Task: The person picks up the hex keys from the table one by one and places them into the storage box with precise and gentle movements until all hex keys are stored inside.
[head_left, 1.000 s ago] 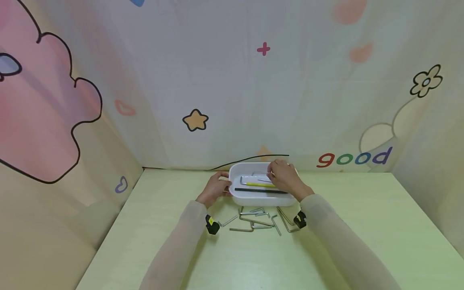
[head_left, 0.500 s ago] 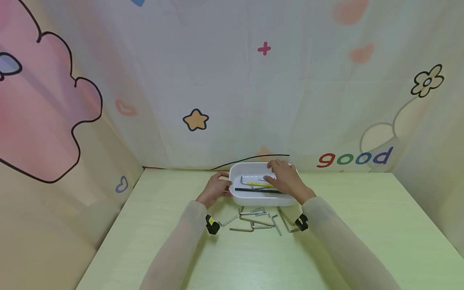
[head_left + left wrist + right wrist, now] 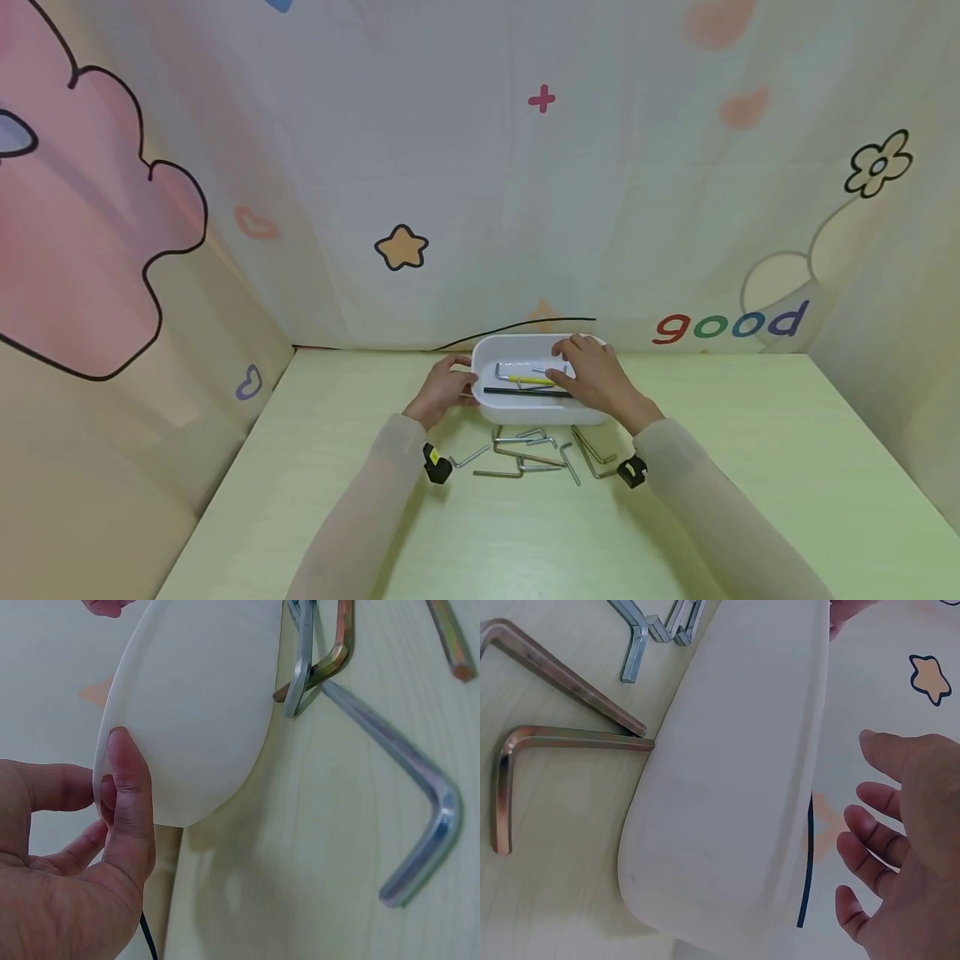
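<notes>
A white oblong box (image 3: 543,414) stands on the table. Its left end rim is pinched between the thumb and fingers of my left hand (image 3: 441,392); the left wrist view shows the thumb on the outer wall (image 3: 131,802). My right hand (image 3: 600,375) hovers over the box's right end, fingers loosely bent and apart, nothing between them. Inside the box lie a black rod (image 3: 525,392), a thin yellow stick (image 3: 528,380) and small silver hex keys (image 3: 497,372); my right hand hides part of the inside.
In front of the box several loose L-shaped hex keys (image 3: 528,457) are scattered on the light table (image 3: 480,533), silver and bronze. Two bronze hex keys (image 3: 577,739) lie against the box's front right. A printed curtain (image 3: 480,167) hangs close behind the box.
The fingers of my right hand have parted and let go of a small silver hex key inside the box. That hand has then shifted slightly right; the left hand keeps its grip.
</notes>
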The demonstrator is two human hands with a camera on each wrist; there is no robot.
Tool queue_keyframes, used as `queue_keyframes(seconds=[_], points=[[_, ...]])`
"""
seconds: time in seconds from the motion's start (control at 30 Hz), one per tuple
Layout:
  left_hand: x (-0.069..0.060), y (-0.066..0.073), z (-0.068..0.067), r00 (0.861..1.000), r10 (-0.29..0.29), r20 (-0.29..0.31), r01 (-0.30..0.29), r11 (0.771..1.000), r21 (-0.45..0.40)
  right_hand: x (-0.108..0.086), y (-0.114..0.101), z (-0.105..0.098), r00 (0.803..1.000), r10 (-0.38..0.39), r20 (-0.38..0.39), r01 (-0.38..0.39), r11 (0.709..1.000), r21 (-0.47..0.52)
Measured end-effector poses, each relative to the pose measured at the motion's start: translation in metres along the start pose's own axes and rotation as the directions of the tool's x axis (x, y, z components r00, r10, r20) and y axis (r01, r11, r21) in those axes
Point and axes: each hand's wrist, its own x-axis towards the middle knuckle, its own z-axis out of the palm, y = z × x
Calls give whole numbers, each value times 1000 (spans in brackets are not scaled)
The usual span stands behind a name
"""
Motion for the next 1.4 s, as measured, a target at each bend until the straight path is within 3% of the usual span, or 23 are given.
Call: queue_keyframes(seconds=[0.47,0.77,1.4], points=[[1,0,0,1000,-10,-1,10,1000,-7,-23,-9,-2,997,-47,-69,48,999,20],[0,0,0,1000,-9,-16,9,1000,-9,-40,-11,-2,993,-32,-116,44,994,100],[0,-2,2,1000,-2,-11,2,1000,-12,-74,-15,4,992,-21,-125,35,993,115]])
